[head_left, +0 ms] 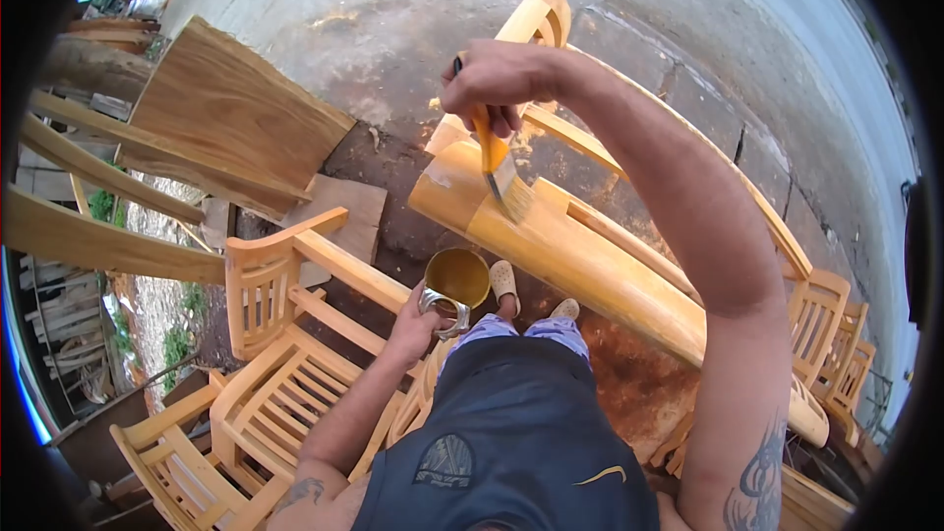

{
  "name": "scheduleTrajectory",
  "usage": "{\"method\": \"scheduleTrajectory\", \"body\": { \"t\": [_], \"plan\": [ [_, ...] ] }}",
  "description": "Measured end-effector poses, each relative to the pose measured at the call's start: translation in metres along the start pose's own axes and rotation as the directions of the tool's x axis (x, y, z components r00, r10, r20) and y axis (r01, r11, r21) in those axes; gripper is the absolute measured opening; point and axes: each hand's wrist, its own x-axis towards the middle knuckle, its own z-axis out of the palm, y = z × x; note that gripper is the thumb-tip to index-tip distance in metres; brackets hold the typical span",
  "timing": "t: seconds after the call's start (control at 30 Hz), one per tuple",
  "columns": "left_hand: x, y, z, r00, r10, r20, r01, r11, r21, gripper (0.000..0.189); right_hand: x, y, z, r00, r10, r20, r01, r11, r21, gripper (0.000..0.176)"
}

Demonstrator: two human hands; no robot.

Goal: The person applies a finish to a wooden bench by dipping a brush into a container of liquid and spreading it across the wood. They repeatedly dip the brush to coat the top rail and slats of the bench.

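Note:
My right hand [497,84] grips a paintbrush [501,169] with an orange handle, its bristles resting on a wet, glossy wooden chair part [580,265] that slants across the middle. My left hand [415,320] holds a metal cup [457,280] by its handle; the cup holds yellow-brown varnish and hangs just below the brushed wood. My feet in pale sandals [503,280] stand on the ground under the cup.
Unfinished wooden chairs [285,383] stand at the lower left, more chairs [836,334] at the right. A broad wooden plank [231,113] leans at upper left over long beams [88,236]. The concrete ground [393,10] stretches ahead, stained near the work.

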Motion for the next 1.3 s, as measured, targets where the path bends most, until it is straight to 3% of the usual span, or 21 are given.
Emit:
{"method": "scheduleTrajectory", "body": {
  "t": [0.2, 0.3, 0.4, 0.47, 0.57, 0.67, 0.73, 0.87, 1.0, 1.07, 1.2, 1.27, 1.3],
  "plan": [
    [-0.009, -0.02, -0.01, 0.999, 0.035, -0.032, -0.036, 0.999, -0.028, 0.069, 0.025, -0.033, -0.007, 0.944, -0.187, -0.273, 0.216, 0.973, 0.08, 0.02],
    [-0.013, -0.025, -0.01, 0.998, 0.041, -0.046, -0.043, 0.999, -0.027, 0.066, 0.006, -0.023, -0.009, 0.878, -0.246, -0.411, 0.334, 0.929, 0.159, 0.018],
    [-0.01, -0.03, -0.008, 0.998, 0.049, -0.043, -0.051, 0.998, -0.028, 0.065, -0.02, 0.001, 0.021, 0.849, -0.286, -0.443, 0.397, 0.9, 0.179, 0.019],
    [-0.009, -0.032, -0.006, 0.999, 0.039, -0.029, -0.04, 0.999, -0.033, 0.068, -0.058, 0.023, 0.042, 0.852, -0.305, -0.427, 0.413, 0.891, 0.189, 0.014],
    [-0.012, -0.027, 0.004, 1.0, -0.001, -0.018, 0.0, 0.999, -0.054, 0.075, -0.13, 0.05, 0.059, 0.807, -0.371, -0.46, 0.42, 0.908, 0.003, 0.01],
    [-0.015, -0.028, 0.018, 0.999, 0.047, -0.02, -0.047, 0.999, -0.015, 0.076, -0.206, 0.076, 0.07, 0.812, -0.359, -0.459, 0.385, 0.922, -0.039, 0.005],
    [-0.011, -0.041, 0.023, 0.994, 0.101, -0.032, -0.101, 0.995, 0.024, 0.076, -0.248, 0.095, 0.08, 0.766, -0.417, -0.49, 0.426, 0.899, -0.1, 0.004],
    [-0.019, -0.052, 0.042, 0.996, 0.087, -0.008, -0.087, 0.996, 0.022, 0.076, -0.336, 0.119, 0.089, 0.827, -0.288, -0.483, 0.277, 0.956, -0.095, 0.007],
    [-0.034, -0.061, 0.064, 0.996, 0.085, -0.021, -0.086, 0.996, -0.029, 0.076, -0.394, 0.114, 0.072, 0.93, -0.088, -0.357, 0.002, 0.972, -0.233, 0.007],
    [-0.042, -0.065, 0.075, 0.997, 0.065, -0.028, -0.066, 0.997, -0.046, 0.076, -0.379, 0.099, 0.07, 0.954, -0.064, -0.292, -0.024, 0.958, -0.286, 0.008],
    [-0.046, -0.106, 0.075, 0.993, 0.093, -0.074, -0.098, 0.993, -0.07, 0.075, -0.276, 0.052, 0.077, 0.994, -0.012, -0.107, -0.03, 0.923, -0.384, 0.012],
    [-0.039, -0.141, 0.065, 0.987, 0.129, -0.093, -0.136, 0.988, -0.075, 0.074, -0.214, 0.027, 0.079, 0.995, -0.066, -0.081, 0.029, 0.92, -0.391, 0.016],
    [-0.053, -0.129, 0.07, 0.993, 0.085, -0.087, -0.096, 0.987, -0.127, 0.075, -0.184, 0.011, 0.081, 0.993, -0.092, -0.077, 0.051, 0.904, -0.424, 0.011]
  ]
}}
